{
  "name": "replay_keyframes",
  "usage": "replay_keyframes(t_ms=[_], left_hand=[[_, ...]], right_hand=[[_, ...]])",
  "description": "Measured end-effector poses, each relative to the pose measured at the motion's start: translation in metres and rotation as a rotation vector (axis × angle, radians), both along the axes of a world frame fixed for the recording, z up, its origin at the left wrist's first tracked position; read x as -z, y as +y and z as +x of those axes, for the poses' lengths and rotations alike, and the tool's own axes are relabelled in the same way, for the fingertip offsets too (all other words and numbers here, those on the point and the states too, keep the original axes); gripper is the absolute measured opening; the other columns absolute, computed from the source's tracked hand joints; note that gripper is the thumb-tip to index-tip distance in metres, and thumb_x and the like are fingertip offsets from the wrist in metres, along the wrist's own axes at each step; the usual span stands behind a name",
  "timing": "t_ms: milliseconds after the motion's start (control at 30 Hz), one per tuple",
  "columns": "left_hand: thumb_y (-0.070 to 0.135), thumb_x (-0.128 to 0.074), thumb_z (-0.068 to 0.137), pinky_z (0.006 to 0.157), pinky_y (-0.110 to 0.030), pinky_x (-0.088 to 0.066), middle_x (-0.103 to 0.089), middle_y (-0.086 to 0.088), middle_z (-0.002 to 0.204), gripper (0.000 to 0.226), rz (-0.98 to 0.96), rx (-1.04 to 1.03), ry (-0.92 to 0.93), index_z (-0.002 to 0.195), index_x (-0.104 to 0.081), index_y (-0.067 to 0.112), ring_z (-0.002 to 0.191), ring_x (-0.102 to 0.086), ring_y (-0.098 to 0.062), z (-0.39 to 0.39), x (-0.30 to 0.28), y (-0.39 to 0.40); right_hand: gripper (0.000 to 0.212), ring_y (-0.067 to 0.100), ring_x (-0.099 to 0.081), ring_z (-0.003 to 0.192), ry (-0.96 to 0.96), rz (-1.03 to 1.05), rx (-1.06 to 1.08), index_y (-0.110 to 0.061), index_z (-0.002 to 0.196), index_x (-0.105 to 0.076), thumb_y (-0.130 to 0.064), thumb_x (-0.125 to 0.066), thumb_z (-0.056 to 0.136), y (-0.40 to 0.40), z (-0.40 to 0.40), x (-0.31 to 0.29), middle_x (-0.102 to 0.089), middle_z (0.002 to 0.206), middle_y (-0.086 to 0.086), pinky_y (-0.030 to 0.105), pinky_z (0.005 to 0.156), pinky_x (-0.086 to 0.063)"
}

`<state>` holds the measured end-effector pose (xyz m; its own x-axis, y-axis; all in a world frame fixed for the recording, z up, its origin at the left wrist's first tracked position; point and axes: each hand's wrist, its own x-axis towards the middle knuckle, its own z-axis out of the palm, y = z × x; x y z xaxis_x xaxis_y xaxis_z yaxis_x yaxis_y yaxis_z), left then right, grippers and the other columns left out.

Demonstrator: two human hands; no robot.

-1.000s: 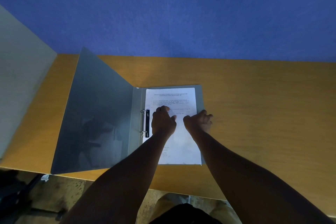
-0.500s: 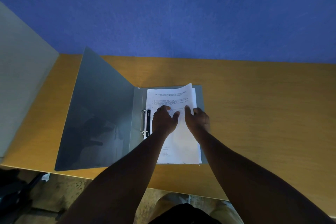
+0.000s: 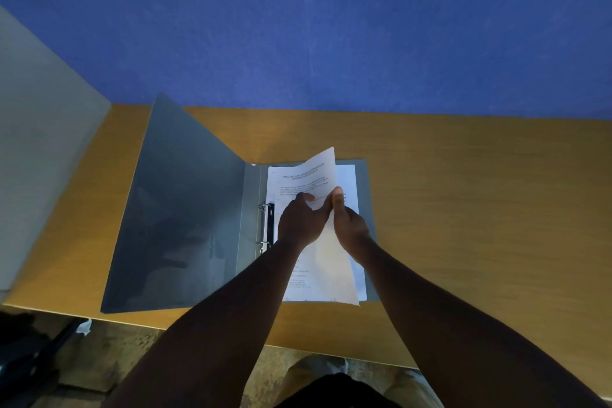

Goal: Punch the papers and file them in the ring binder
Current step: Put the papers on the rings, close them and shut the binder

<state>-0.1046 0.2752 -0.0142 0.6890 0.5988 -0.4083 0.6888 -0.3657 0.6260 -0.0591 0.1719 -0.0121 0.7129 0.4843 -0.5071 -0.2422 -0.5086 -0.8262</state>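
A grey ring binder (image 3: 251, 209) lies open on the wooden table, its left cover (image 3: 185, 209) standing up at a slant. Two metal rings (image 3: 264, 225) and a black clip sit at the spine. White printed papers (image 3: 346, 275) lie on the right half. The top sheet (image 3: 311, 172) is lifted at its right edge and curls leftward. My right hand (image 3: 349, 225) pinches that raised edge between thumb and fingers. My left hand (image 3: 299, 222) rests on the same sheet near the rings, thumb touching the paper beside the right thumb.
The wooden table (image 3: 480, 225) runs to the right, with its front edge near my body. A blue wall (image 3: 331, 26) stands behind it. A pale grey panel (image 3: 36, 149) rises at the left. Floor and dark objects (image 3: 23, 358) show below the table edge.
My right hand has moved from the sheet's right side to pinch its edge and has lifted it up and leftward. The left hand stayed on the paper near the rings.
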Motion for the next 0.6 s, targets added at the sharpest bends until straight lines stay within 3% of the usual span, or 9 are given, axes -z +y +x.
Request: replay_keyframes(t_ms=[133, 267, 333, 467, 533, 600], left_hand=[[0.088, -0.041, 0.07, 0.088, -0.037, -0.057, -0.06, 0.005, 0.134, 0.087, -0.008, -0.001, 0.014, 0.13, -0.051, 0.025, 0.112, -0.064, -0.025, -0.003, -0.003, 0.003], [0.106, -0.029, 0.047, 0.086, -0.04, -0.059, -0.061, 0.009, 0.132, 0.112, -0.023, -0.003, 0.007, 0.127, -0.051, 0.03, 0.108, -0.065, -0.023, -0.004, 0.0, 0.007], [0.106, -0.03, 0.045, 0.086, -0.041, -0.059, -0.06, 0.008, 0.133, 0.114, -0.047, -0.009, 0.014, 0.128, -0.05, 0.03, 0.108, -0.065, -0.024, -0.005, -0.002, 0.009], [0.097, -0.04, 0.058, 0.092, -0.039, -0.055, -0.058, 0.007, 0.137, 0.101, -0.086, -0.022, 0.037, 0.131, -0.051, 0.028, 0.114, -0.063, -0.026, -0.005, -0.01, 0.008], [0.084, -0.044, 0.078, 0.092, -0.032, -0.052, -0.06, 0.004, 0.136, 0.08, -0.048, -0.012, 0.032, 0.131, -0.055, 0.024, 0.116, -0.062, -0.025, -0.005, -0.009, 0.008], [0.064, -0.045, 0.094, 0.088, -0.027, -0.048, -0.065, 0.001, 0.132, 0.056, 0.012, 0.007, -0.006, 0.124, -0.064, 0.02, 0.113, -0.064, -0.022, -0.007, -0.003, 0.011]], right_hand=[[0.071, 0.016, -0.069, 0.081, -0.038, 0.005, 0.072, -0.028, 0.078, -0.065, -0.079, -0.017, 0.083, 0.004, -0.003, 0.008, -0.072, 0.084, 0.002, 0.041, 0.086, -0.058], [0.079, 0.03, -0.066, 0.094, -0.096, -0.041, 0.14, -0.027, 0.06, -0.059, -0.089, -0.014, 0.074, 0.005, -0.004, 0.013, -0.067, 0.078, 0.008, 0.044, 0.089, -0.047], [0.08, 0.031, -0.064, 0.098, -0.077, -0.032, 0.126, -0.028, 0.064, -0.063, -0.091, -0.013, 0.074, 0.006, -0.004, 0.016, -0.068, 0.081, 0.008, 0.048, 0.096, -0.047], [0.1, 0.031, -0.055, 0.117, -0.008, -0.072, 0.087, -0.029, 0.088, -0.067, -0.099, -0.001, 0.06, 0.005, -0.003, 0.021, -0.066, 0.111, 0.01, 0.054, 0.107, -0.037], [0.111, 0.033, -0.052, 0.122, 0.01, -0.069, 0.11, -0.022, 0.097, -0.069, -0.101, -0.001, 0.058, 0.003, -0.002, 0.007, -0.064, 0.112, 0.018, 0.048, 0.109, -0.031], [0.104, 0.034, -0.041, 0.134, 0.086, -0.065, 0.129, -0.011, 0.124, -0.063, -0.091, -0.015, 0.076, -0.001, -0.001, 0.003, -0.055, 0.133, 0.019, 0.042, 0.109, -0.026]])
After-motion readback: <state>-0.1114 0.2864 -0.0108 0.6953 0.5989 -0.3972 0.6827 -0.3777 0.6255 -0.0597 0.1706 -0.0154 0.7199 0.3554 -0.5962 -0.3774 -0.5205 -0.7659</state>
